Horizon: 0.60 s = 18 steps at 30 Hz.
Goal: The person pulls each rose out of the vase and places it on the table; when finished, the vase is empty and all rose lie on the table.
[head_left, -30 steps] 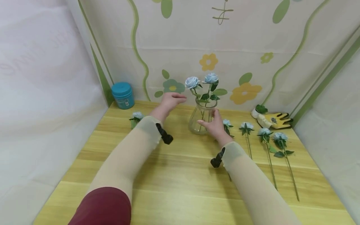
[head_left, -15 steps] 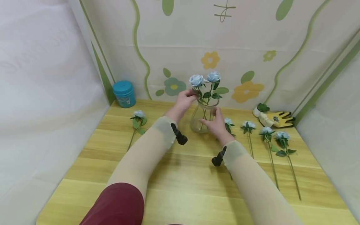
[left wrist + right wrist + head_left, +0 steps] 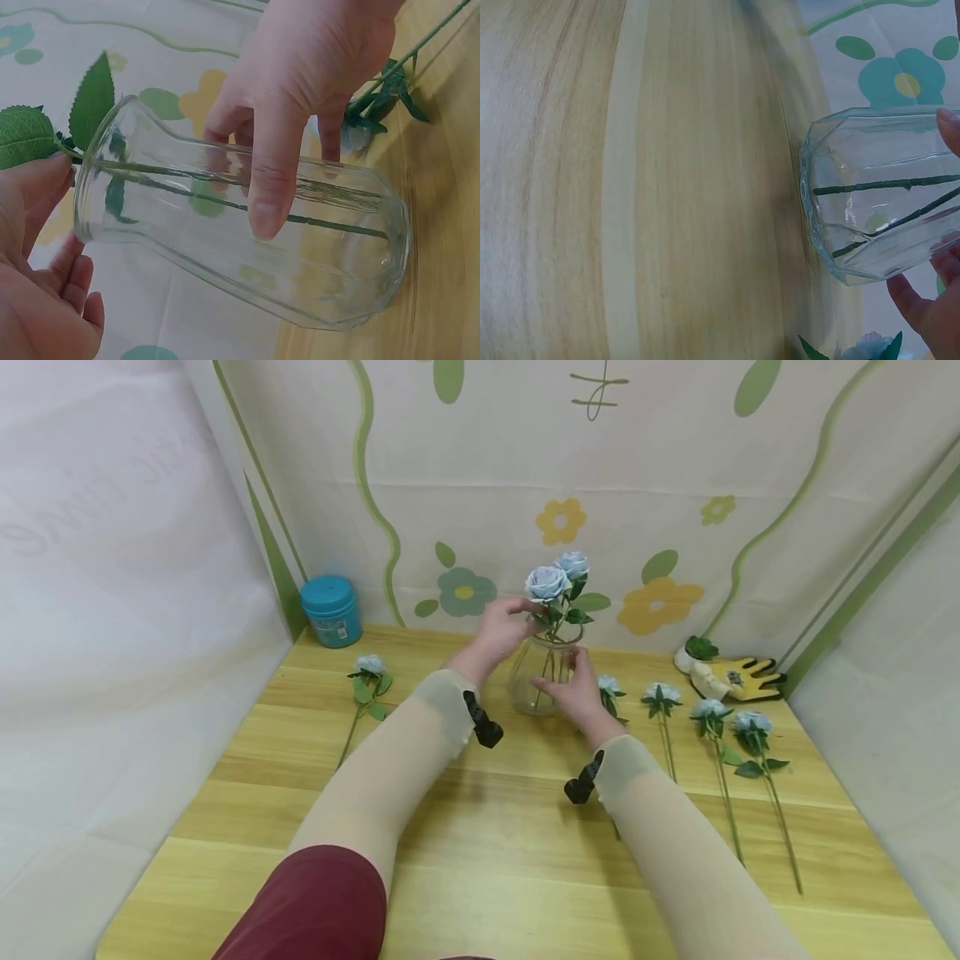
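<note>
Jar (image 3: 330, 612), blue-lidded, stands well left of the left hand (image 3: 502, 628), at the back of the worktop (image 3: 480, 877). Nearer that hand lies a single loose rose (image 3: 370, 666). Left hand is at the vase mouth, thumb and finger pinching the front rose (image 3: 546, 583) by its stem.

Change we see: a second ago that hand was off the flowers; now it has the stem, and the front bloom has shifted right, partly covering the rear rose (image 3: 573, 562). Vase (image 3: 523, 683) stands upright between the hands, two stems inside. Right hand (image 3: 579, 696) has thumb and fingers round its right side. We read that as steadying during a stem adjustment; placement likely isn't settled yet.

Right of the right hand: four loose roses (image 3: 708, 708) in a row, nearest one just beside it. Beyond, farther back: potted plant (image 3: 701, 648), yellow glove (image 3: 738, 678).
</note>
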### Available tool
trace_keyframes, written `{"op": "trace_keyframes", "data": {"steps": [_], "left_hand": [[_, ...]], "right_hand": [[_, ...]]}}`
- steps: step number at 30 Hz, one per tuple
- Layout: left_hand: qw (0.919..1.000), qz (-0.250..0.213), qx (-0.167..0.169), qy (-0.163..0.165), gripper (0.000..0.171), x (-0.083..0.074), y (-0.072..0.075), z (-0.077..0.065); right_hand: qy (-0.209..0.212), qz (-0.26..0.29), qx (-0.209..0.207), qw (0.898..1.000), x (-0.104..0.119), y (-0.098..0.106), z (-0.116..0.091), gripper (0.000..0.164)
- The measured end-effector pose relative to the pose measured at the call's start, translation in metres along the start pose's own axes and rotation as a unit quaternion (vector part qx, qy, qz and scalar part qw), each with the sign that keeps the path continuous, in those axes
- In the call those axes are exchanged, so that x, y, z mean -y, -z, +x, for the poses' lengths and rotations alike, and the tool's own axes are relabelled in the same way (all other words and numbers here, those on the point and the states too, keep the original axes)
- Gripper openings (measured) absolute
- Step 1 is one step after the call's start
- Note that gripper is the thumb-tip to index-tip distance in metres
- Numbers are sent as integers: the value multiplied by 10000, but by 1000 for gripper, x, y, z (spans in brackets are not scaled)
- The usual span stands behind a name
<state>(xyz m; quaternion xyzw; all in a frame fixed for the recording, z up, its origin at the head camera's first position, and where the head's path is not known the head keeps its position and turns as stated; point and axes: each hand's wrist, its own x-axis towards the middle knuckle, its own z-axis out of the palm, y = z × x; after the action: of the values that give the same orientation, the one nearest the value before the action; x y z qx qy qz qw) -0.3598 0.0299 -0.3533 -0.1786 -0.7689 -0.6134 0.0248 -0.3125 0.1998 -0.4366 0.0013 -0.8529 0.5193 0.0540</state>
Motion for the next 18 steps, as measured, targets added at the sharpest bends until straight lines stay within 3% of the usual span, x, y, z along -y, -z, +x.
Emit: {"op": "trace_keyframes", "data": {"steps": [6,12,18], "left_hand": [[9957,782,312,-378,13,-3,-8,-3],[9804,1805,230,-758,12,-12,-16,-6],[9749,2082,172,-766,17,-20,-22,-5]], "right_hand": [[45,82,-37,9999,0,0,-2,94],[64,154,2,9999,-3,0,-1,96],[169,112,23,9998,-3,0,0,92]]}}
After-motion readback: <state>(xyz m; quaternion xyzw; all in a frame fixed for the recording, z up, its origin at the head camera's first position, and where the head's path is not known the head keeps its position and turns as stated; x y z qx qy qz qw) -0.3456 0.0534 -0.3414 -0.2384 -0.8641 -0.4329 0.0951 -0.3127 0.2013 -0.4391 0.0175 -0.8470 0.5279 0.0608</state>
